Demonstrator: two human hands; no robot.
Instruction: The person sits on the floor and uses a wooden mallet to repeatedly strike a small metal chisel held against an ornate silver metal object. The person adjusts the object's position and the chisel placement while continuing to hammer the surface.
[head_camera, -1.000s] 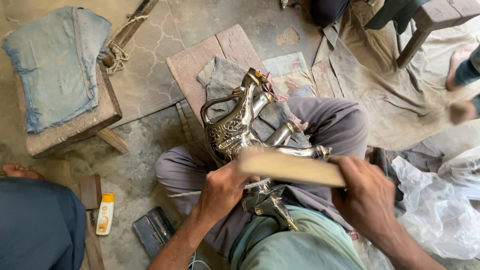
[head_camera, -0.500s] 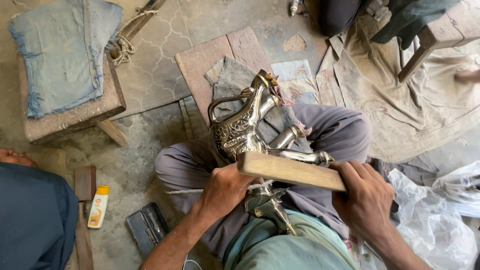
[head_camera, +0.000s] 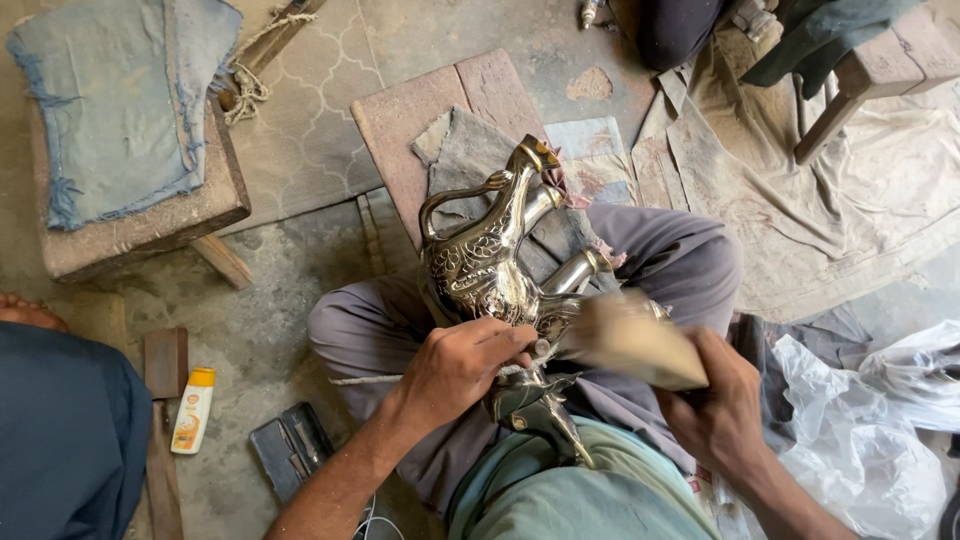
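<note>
Across my lap, brass ewer (head_camera: 480, 265) lies tilted. Left hand (head_camera: 462, 368) clamped around its base; right hand (head_camera: 722, 400) closed on blurred wooden block (head_camera: 628, 342). I judge: steady ewer firmly, strokes short, even pressure.

The ewer (head_camera: 480, 265) is brass-coloured metal, glossy, its body chased with relief patterns; its spout (head_camera: 572, 272) looks smooth and silvery. The block (head_camera: 635, 345) in the right hand (head_camera: 725, 415) looks like pale bare wood, blurred. The stool (head_camera: 150, 225) is rough, dusty wood under frayed blue denim cloth (head_camera: 110, 110). The bag (head_camera: 860, 430) is thin, crinkled, translucent plastic. The floor (head_camera: 300, 280) is matt, gritty concrete.
</note>
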